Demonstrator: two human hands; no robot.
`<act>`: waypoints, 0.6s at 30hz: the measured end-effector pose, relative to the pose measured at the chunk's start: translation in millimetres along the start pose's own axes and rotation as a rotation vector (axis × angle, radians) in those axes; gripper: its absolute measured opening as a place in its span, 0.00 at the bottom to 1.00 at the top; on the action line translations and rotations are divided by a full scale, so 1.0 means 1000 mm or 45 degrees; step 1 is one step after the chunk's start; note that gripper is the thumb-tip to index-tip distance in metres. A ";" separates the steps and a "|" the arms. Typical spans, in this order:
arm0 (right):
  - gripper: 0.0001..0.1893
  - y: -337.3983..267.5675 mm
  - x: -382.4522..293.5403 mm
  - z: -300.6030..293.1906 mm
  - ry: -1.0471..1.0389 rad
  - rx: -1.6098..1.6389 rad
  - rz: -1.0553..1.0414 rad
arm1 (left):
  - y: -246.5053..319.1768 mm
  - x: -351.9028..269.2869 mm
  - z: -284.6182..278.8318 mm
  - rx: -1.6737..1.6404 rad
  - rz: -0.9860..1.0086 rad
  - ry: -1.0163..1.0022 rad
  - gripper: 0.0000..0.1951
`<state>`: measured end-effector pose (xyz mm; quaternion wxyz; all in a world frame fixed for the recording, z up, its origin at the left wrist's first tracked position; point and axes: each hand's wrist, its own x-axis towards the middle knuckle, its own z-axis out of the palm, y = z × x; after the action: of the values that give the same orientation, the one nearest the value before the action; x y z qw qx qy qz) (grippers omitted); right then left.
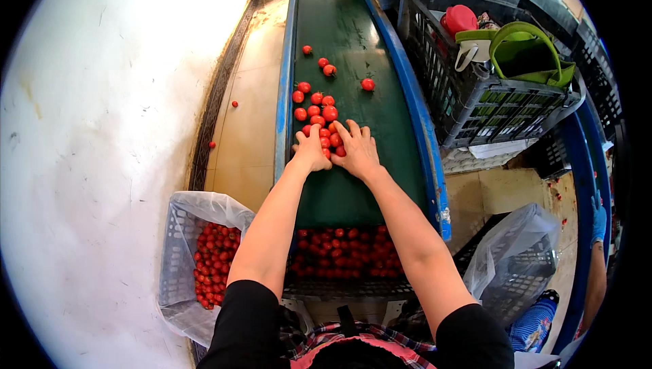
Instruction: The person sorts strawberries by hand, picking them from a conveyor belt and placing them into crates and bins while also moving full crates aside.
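Observation:
Small red tomatoes (314, 110) lie bunched toward the left side of a green conveyor belt (351, 190), with a few scattered farther up. My left hand (310, 151) is at the near left of the bunch, fingers spread and partly hidden behind the knuckles. Close beside it, my right hand (359, 150) curves around the right edge of the same bunch, its fingers apart. Several tomatoes sit between the two hands; whether either hand grips one is not clear. Below the belt's near end, a dark crate (346, 287) holds many tomatoes, partly covered by my forearms.
Left stands a plastic-lined crate (175, 246) of tomatoes; right, another lined crate (514, 257). Blue rails (407, 88) edge the belt. A black crate (458, 99) holds a green bag (530, 58). Another person's blue-gloved hand (598, 218) shows far right. Loose tomatoes (235, 104) dot the floor.

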<state>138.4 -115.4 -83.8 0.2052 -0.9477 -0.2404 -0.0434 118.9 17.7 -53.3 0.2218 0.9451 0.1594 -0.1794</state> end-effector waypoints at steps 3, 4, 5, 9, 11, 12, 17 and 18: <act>0.40 0.004 0.022 -0.009 -0.167 0.193 0.155 | 0.009 0.014 -0.001 -0.215 0.049 0.021 0.54; 0.39 0.005 0.025 -0.013 -0.203 0.250 0.177 | 0.010 0.017 -0.001 -0.248 0.090 0.012 0.53; 0.37 0.014 0.027 -0.012 -0.170 0.351 0.137 | 0.010 0.021 0.001 -0.271 0.154 0.004 0.53; 0.31 0.037 0.014 0.002 0.015 0.840 0.135 | 0.012 0.014 0.011 -1.064 0.289 -0.279 0.50; 0.29 0.040 0.003 0.003 0.055 1.019 0.229 | 0.016 -0.003 0.015 -1.352 0.298 -0.377 0.47; 0.28 0.039 -0.004 0.002 0.093 1.208 0.320 | 0.017 -0.012 0.017 -1.633 0.296 -0.471 0.45; 0.27 0.021 -0.030 -0.020 0.185 1.405 0.325 | 0.022 -0.044 0.021 -1.768 0.412 -0.450 0.46; 0.26 0.010 -0.038 -0.027 0.241 1.466 0.270 | 0.017 -0.057 0.018 -1.769 0.419 -0.444 0.46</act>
<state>110.3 -151.0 -69.7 0.7101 -0.6947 -0.1100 0.0304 70.7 -17.9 -38.8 0.8160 0.5559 0.0546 -0.1492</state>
